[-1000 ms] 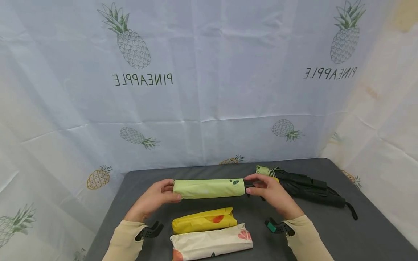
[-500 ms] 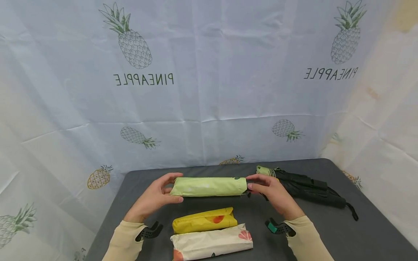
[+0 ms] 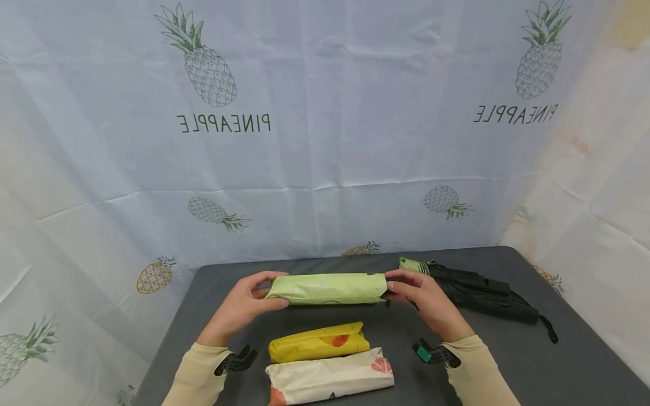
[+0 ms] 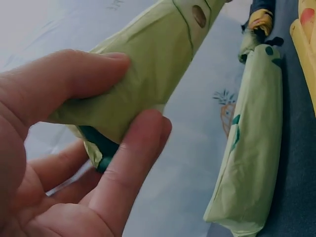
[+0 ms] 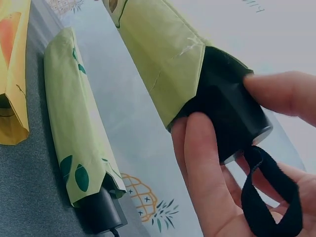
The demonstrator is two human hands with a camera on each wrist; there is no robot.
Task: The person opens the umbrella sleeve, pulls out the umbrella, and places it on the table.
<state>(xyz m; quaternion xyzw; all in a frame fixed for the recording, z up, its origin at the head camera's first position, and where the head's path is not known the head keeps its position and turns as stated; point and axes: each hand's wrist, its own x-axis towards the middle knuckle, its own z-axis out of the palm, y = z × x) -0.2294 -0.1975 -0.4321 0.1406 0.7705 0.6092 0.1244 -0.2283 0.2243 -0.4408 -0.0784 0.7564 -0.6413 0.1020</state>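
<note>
Between my hands is a folded umbrella in a light green sleeve point(image 3: 327, 288), lying crosswise in the head view. My left hand point(image 3: 244, 304) pinches the sleeve's left end; the left wrist view shows dark green fabric point(image 4: 96, 140) at its opening. At the other end, my right hand point(image 3: 425, 301) grips the black handle point(image 5: 227, 113), from which a black strap loop point(image 5: 247, 202) hangs. A second green-sleeved umbrella point(image 5: 74, 118) with a black handle lies on the table; the wrist views show it, while the held one seems to hide it in the head view.
Nearer the person lie a yellow sleeve point(image 3: 310, 344) with an orange print and a cream sleeve point(image 3: 330, 379) with fruit prints. Folded black umbrellas point(image 3: 482, 293) lie at the right of the dark table point(image 3: 553, 361). A pineapple-print cloth point(image 3: 325, 141) hangs behind.
The held umbrella has turned about its length, so its leaf print has mostly gone from the head view, and it has shifted slightly away. The left fingers spread, then closed on the sleeve's end again.
</note>
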